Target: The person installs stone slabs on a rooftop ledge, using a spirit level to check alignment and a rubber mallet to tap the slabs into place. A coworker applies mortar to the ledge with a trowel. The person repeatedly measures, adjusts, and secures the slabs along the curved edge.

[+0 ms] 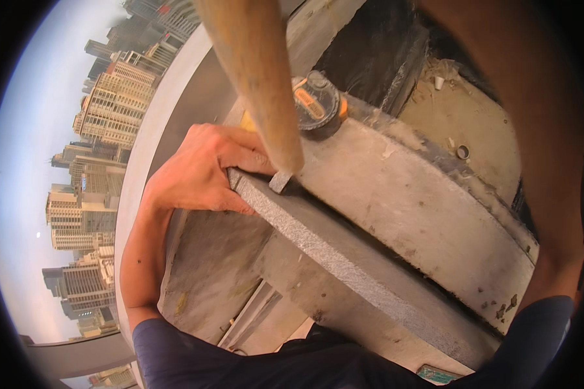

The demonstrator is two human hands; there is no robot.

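My left hand (204,170) is closed round the upper left end of a long grey stone slab (344,266), thumb on the near side and fingers on the far side. The slab slants down to the lower right, a rough pale edge facing me. A thick wooden handle (256,84) drops in from the top edge, its rounded end close above the slab beside my left fingers. Just under that end, a small grey piece (279,182) sticks up at the slab. My right forearm (532,129) crosses the right side and runs off the top; my right hand is out of view.
A round black tool (318,100) with orange parts sits on a pale concrete ledge (415,201) beyond the slab. A dusty lower surface (461,117) at the upper right carries a small ring (462,152). At the left, a pale rail (156,97) borders a drop toward tall buildings (113,100).
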